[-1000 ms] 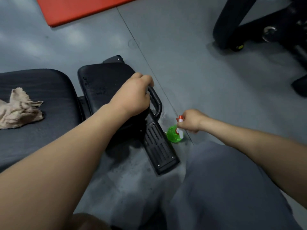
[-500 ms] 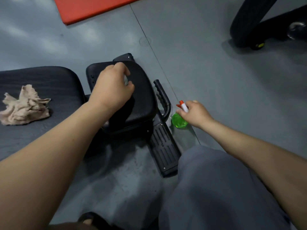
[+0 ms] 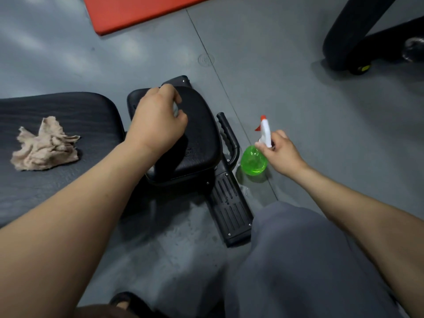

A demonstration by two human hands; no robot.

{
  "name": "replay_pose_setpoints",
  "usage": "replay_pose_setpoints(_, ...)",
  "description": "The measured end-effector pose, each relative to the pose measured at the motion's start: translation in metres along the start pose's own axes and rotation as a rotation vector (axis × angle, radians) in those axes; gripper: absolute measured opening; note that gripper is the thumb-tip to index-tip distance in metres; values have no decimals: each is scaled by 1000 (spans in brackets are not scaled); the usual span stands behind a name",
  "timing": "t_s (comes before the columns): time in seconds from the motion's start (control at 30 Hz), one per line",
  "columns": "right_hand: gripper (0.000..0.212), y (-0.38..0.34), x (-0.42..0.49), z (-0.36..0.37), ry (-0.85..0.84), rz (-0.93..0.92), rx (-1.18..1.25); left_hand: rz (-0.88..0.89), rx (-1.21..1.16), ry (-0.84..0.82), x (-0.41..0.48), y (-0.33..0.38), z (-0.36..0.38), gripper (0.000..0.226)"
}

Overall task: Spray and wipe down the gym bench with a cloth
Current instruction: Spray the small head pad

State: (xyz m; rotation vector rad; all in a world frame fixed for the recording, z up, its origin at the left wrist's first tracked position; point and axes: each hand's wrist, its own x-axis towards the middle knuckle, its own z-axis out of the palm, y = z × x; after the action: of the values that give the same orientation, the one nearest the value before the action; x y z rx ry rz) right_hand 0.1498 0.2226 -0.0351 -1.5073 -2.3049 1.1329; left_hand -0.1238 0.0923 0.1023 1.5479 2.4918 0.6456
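The black gym bench has a long pad (image 3: 68, 184) at left and a small seat pad (image 3: 202, 138) in the middle, with a black handle (image 3: 227, 134) beside it. A crumpled beige cloth (image 3: 46, 145) lies on the long pad, away from both hands. My left hand (image 3: 158, 122) rests on the seat pad's far left part, fingers curled; a small pale thing shows between fingers and thumb, too small to identify. My right hand (image 3: 282, 152) grips the white sprayer neck of a green spray bottle (image 3: 253, 162), which stands on the floor right of the handle.
The bench's black ribbed base foot (image 3: 231, 214) runs toward my grey-trousered knee (image 3: 298, 260). An orange mat (image 3: 142, 12) lies at the back, and a black machine frame (image 3: 353, 35) stands at the far right. Wet patches mark the grey floor near the foot.
My left hand let go of the black handle and moved left onto the seat pad. My right hand stayed on the spray bottle, whose white sprayer head now shows more fully.
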Motion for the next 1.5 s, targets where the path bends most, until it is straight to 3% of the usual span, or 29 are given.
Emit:
replay_pose_setpoints(0.17,30,-88,14,-43,26,-58,236,-143,-45,36,-5,-7,-14,31)
replay_pose_setpoints(0.27,30,-140,25,-59,-96,-100,123,-265,-92,60,-9,-11,-28,36)
replay_pose_setpoints(0.4,29,-191,30,-67,-289,-198,-75,-335,-148,148,-5,-17,-52,25)
replay_pose_setpoints(0.47,45,-204,31,-66,-358,-182,-181,-372,-192,187,-3,-21,-63,20)
replay_pose_setpoints(0.57,50,-206,28,-57,-330,-60,8,-363,-186,183,-5,-28,-67,18)
replay_pose_setpoints(0.7,34,-197,20,-34,-390,-82,288,-297,-118,137,-10,-35,-62,21)
replay_pose_setpoints(0.9,40,-199,28,-25,-397,-20,136,-193,-16,84,-14,-39,-51,21)
replay_pose_setpoints(1.03,12,-207,24,-27,-335,2,101,-179,19,43,-17,-45,-47,23)
replay_pose_setpoints(1.33,41,-203,18,-43,-290,98,123,-200,34,51,-20,-55,-49,23)
replay_pose_setpoints(1.5,29,-191,14,-56,-399,86,63,-170,56,44,-22,-55,-49,24)
